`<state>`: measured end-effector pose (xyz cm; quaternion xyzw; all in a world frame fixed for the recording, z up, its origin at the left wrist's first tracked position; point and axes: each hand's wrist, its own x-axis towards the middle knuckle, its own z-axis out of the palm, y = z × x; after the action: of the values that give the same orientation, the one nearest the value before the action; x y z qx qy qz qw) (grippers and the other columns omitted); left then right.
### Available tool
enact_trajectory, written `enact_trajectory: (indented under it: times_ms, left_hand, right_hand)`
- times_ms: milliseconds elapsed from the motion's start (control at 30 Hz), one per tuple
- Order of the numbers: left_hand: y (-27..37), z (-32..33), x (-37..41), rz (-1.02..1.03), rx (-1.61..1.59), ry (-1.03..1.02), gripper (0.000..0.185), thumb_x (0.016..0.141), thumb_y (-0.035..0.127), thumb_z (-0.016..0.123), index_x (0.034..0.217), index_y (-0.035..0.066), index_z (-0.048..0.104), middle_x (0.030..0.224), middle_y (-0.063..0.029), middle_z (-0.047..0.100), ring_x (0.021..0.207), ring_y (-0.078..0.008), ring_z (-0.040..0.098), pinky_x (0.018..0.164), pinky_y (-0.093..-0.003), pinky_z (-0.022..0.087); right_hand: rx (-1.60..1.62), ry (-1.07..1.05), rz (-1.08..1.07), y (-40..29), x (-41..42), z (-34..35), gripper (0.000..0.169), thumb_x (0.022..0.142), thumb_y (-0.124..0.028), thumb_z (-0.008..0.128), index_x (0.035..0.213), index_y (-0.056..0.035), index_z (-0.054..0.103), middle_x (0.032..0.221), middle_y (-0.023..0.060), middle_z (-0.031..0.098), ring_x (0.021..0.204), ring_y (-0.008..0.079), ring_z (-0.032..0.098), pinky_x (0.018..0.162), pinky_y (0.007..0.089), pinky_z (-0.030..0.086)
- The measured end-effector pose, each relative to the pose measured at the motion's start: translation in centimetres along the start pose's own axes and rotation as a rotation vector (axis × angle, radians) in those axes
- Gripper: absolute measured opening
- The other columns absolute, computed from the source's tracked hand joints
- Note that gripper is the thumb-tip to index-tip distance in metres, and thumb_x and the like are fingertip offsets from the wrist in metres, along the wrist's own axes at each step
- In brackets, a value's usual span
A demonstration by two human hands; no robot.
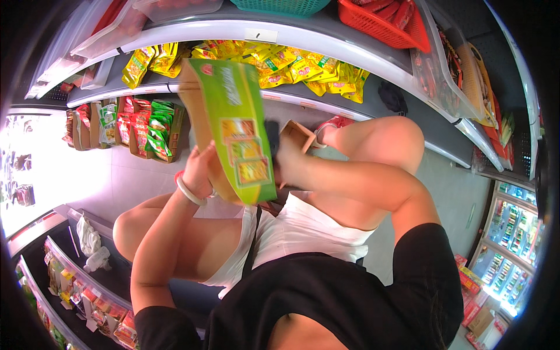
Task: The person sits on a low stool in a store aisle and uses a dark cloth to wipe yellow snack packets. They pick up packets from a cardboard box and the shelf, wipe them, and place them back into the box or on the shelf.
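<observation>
A green printed cardboard box (245, 131), with pictures of food on its face, is held tilted in front of me above my knees. My left hand (199, 170) grips its brown side near the lower edge. On the box's other side is my right hand (291, 164), blurred and partly hidden, so its fingers do not show clearly. A dark object (272, 136) shows between that hand and the box; what it is cannot be made out. Just beyond the right hand, a small open brown cardboard box (298, 134) sits low near my foot.
Yellow snack packets (302, 70) lie on the shelf ahead. Cartons of red and green packets (144, 127) stand on the floor at left. A red basket (385, 22) and a teal basket (280, 6) occupy the shelf above. Glass-door coolers (503, 236) stand at right, stocked shelves (87, 288) behind left.
</observation>
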<state>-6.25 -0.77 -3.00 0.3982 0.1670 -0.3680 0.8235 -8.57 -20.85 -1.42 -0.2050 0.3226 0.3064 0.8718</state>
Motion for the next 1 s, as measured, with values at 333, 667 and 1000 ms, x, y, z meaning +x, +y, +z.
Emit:
enact_trajectory:
  times_ms: [333, 667, 1000]
  left_hand:
    - [-2.1, -14.5, 10.5, 0.291, 1.212, 0.555, 0.032, 0.089, 0.019, 0.055, 0.12, 0.012, 0.06, 0.108, -0.0169, 0.068, 0.098, -0.0321, 0.066, 0.084, -0.0403, 0.053]
    - [-1.7, -19.3, 17.7, -0.379, 1.823, 0.499, 0.044, 0.086, 0.024, 0.053, 0.129, 0.013, 0.055, 0.122, -0.0169, 0.062, 0.116, -0.0318, 0.059, 0.097, -0.0454, 0.046]
    - [-1.5, -17.6, 17.3, -0.523, 1.577, 0.942, 0.051, 0.087, 0.022, 0.058, 0.134, 0.011, 0.044, 0.137, -0.016, 0.051, 0.12, -0.0348, 0.055, 0.097, -0.0482, 0.048]
  right_hand:
    - [-0.489, 0.032, 0.323, -0.9, -0.4, -5.1, 0.026, 0.09, -0.033, 0.058, 0.094, -0.0088, 0.065, 0.085, 0.0042, 0.067, 0.068, 0.0163, 0.065, 0.059, 0.0287, 0.053]
    - [-1.569, 0.346, -0.133, -16.1, -3.9, -15.7, 0.034, 0.088, -0.032, 0.059, 0.101, -0.001, 0.062, 0.092, 0.0113, 0.066, 0.072, 0.0152, 0.065, 0.056, 0.0346, 0.054]
    - [-1.807, 0.945, -0.135, -29.3, -16.6, -27.5, 0.039, 0.081, -0.027, 0.06, 0.109, -0.0006, 0.061, 0.097, 0.0188, 0.068, 0.082, 0.0287, 0.068, 0.067, 0.0409, 0.054]
